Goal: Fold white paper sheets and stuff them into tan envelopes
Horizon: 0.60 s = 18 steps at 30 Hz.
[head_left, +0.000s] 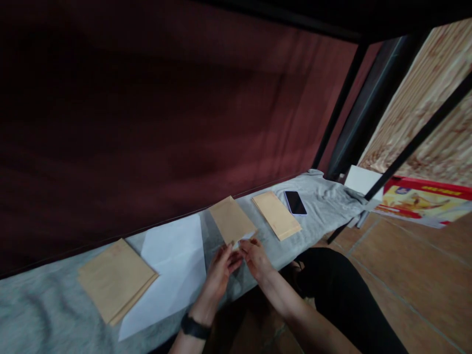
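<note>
A brown paper envelope lies at a slant in front of me, its near end raised between my hands. My left hand grips the lower left corner, fingers curled under it. At the same end, my right hand has thumb and fingertips pinched on the edge. Something white shows along this edge; whether it is paper inside or part of the flap I cannot tell. To the right rests a small stack of brown envelopes. White paper sheets lie to the left, partly under another envelope stack.
A phone lies at the right on the grey cloth covering this narrow surface. A dark red panel rises behind it. Black frame bars stand at the right, with a red and yellow box on the tiled floor beyond.
</note>
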Each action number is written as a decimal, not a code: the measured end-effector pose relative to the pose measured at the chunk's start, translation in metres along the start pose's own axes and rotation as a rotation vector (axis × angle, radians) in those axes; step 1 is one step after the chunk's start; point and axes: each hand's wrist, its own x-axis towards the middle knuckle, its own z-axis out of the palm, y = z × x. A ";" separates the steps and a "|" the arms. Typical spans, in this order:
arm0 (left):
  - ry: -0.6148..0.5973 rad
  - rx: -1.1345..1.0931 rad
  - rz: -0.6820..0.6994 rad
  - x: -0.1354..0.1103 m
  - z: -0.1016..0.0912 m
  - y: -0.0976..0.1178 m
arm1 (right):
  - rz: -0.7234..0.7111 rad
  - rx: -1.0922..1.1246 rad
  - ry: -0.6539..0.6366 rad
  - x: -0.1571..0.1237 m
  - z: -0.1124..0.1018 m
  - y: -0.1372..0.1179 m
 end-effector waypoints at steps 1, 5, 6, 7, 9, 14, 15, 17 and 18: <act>0.011 -0.030 0.004 0.003 0.002 -0.003 | 0.003 0.007 0.002 -0.002 0.000 0.001; 0.085 0.006 0.052 0.012 0.001 -0.008 | 0.043 0.002 -0.002 -0.008 -0.006 -0.001; 0.097 0.039 0.065 0.014 0.000 -0.008 | 0.051 -0.014 -0.018 -0.008 -0.009 -0.002; 0.103 0.078 0.078 0.015 -0.001 -0.008 | 0.047 -0.049 -0.035 -0.008 -0.013 -0.002; 0.104 0.175 0.095 0.016 -0.003 -0.008 | 0.015 -0.149 -0.054 -0.005 -0.022 -0.002; 0.106 0.388 0.078 0.018 -0.007 -0.010 | -0.041 -0.342 -0.007 0.008 -0.045 0.005; 0.113 0.406 0.076 0.018 -0.009 -0.011 | -0.046 -0.371 -0.003 0.010 -0.049 0.006; 0.131 0.442 0.074 0.020 -0.011 -0.010 | -0.075 -0.443 0.001 0.013 -0.058 0.007; 0.138 0.464 0.074 0.021 -0.013 -0.010 | -0.124 -0.511 -0.003 0.014 -0.062 0.006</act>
